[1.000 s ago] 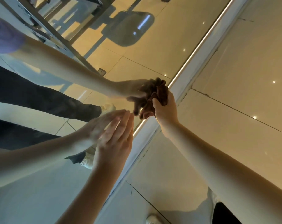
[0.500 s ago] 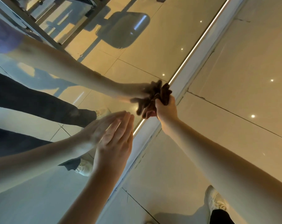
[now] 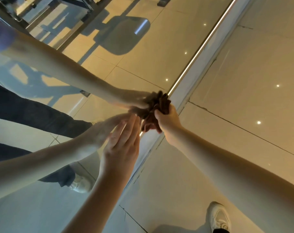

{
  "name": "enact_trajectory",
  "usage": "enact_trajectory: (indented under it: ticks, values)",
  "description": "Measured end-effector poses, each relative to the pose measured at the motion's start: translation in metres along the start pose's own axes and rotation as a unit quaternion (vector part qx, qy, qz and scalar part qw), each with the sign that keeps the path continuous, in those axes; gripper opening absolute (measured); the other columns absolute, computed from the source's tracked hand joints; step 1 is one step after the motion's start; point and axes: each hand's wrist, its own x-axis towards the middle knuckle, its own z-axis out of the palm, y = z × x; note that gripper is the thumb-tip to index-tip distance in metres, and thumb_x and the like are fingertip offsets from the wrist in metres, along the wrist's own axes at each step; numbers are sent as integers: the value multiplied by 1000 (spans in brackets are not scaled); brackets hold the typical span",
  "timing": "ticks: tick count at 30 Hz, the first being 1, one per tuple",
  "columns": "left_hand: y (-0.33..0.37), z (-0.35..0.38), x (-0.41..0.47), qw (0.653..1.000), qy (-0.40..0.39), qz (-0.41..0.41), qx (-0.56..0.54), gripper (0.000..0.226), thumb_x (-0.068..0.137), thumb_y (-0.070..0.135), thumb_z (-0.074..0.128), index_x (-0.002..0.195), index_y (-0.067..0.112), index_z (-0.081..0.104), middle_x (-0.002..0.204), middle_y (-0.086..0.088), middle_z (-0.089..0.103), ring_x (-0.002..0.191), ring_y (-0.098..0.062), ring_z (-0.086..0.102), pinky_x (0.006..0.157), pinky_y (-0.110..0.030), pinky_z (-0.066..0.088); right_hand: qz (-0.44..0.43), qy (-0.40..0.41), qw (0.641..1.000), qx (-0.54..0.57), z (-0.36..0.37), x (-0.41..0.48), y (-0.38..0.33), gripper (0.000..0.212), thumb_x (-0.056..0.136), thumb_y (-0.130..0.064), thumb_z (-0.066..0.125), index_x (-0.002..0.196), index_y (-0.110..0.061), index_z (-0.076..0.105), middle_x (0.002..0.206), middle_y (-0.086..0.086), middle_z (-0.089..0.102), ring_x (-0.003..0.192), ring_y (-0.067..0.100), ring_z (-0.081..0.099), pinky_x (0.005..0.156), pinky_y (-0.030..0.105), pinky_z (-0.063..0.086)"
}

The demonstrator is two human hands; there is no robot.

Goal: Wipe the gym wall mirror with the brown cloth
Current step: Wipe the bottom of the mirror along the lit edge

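Running diagonally from upper right to bottom centre: the pale edge strip [image 3: 191,89] of the mirror [image 3: 168,47], with a thin bright line along its glass side. Glass to the left of it, glossy beige floor tiles [image 3: 244,84] to the right, crossed by dark joints and dotted with small light spots.

At frame centre, right at that edge: the brown cloth [image 3: 153,121], bunched into a wad, pressed to the glass and meeting its own reflection. Gripped by the right hand [image 3: 168,121], fingers curled tight round the wad, forearm stretching off to the lower right.

Just below and left of the cloth: the left hand [image 3: 122,148], holding nothing, fingers straight and close together, pointing up toward the wad. Seems to lie with fingertips on the glass, where hand and reflection meet, though the blur there leaves it unsure.

Open glass above and to the upper left of the cloth; hardly any to its right, the strip being just beside it.

In the mirror: both arms doubled, dark trouser legs at middle left, a padded seat [image 3: 124,34] and metal frame bars toward the top. At lower right, on the tiles: one white shoe [image 3: 218,216].
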Motion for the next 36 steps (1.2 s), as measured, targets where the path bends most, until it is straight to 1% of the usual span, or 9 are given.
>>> enact_trajectory:
  ticks: [2, 7, 13, 17, 21, 25, 29, 32, 36]
  values:
    - [2, 0, 5, 1000, -9, 2, 6, 52, 92, 14, 37, 139, -5, 48, 149, -19, 47, 143, -30, 29, 121, -41, 7, 5, -3, 1000, -5, -6, 2, -4, 45, 98, -14, 58, 141, -20, 43, 122, 4, 61, 90, 11, 61, 55, 17, 50]
    - [7, 3, 17, 999, -32, 6, 19, 53, 91, 14, 41, 138, -7, 48, 148, -20, 48, 143, -32, 29, 123, -44, -3, -79, 41, 995, 51, -25, 28, -34, 47, 98, -6, 54, 141, -18, 43, 130, 5, 59, 117, 21, 60, 98, 39, 52]
    - [18, 3, 42, 999, -20, -11, -45, 48, 91, 12, 38, 133, -5, 56, 143, -20, 53, 140, -32, 34, 121, -43, 9, 5, -20, 1000, -16, -19, 19, -15, 53, 97, -15, 60, 145, -21, 38, 127, 3, 58, 94, 13, 59, 58, 19, 47]
    - [18, -4, 62, 998, -18, -20, -59, 52, 93, 11, 28, 137, -4, 51, 147, -19, 49, 143, -32, 37, 122, -43, 6, -17, 1, 998, 63, -33, 34, -36, 51, 95, -11, 62, 142, -21, 43, 129, 5, 59, 112, 21, 60, 75, 25, 54]
    - [22, -1, 84, 998, 1, -22, -57, 55, 92, 14, 27, 141, -3, 45, 151, -17, 44, 145, -31, 34, 121, -42, 7, -76, 38, 993, 78, -38, 49, -45, 49, 97, -15, 59, 143, -21, 43, 128, 1, 59, 112, 17, 60, 67, 18, 51]
    - [28, 8, 105, 997, 45, -26, -62, 51, 95, 14, 31, 142, -2, 40, 148, -15, 49, 142, -27, 38, 120, -39, 15, -6, 17, 999, 30, -29, 42, -36, 44, 99, -18, 57, 141, -21, 44, 117, 5, 62, 101, 20, 64, 52, 17, 46]
    - [24, 10, 115, 997, 49, -19, -56, 52, 105, 9, 12, 141, -3, 47, 148, -17, 48, 142, -28, 39, 121, -40, 13, -58, 40, 995, 64, -47, 52, -74, 46, 96, -9, 61, 137, -20, 46, 118, 1, 60, 95, 12, 60, 67, 22, 52]
    - [19, 5, 121, 997, 42, 6, -59, 48, 99, 14, 28, 140, -4, 47, 149, -18, 46, 143, -29, 32, 121, -40, 10, -141, 56, 987, 52, -58, 64, -93, 50, 96, -8, 58, 142, -17, 42, 130, 3, 58, 114, 17, 59, 91, 29, 55]
    - [20, 1, 136, 996, 46, 7, -81, 53, 92, 16, 39, 139, -5, 48, 148, -19, 47, 142, -29, 32, 121, -39, 15, -74, 56, 995, 31, -50, 66, -80, 48, 100, -19, 54, 146, -20, 38, 129, 3, 59, 109, 16, 61, 75, 21, 54]
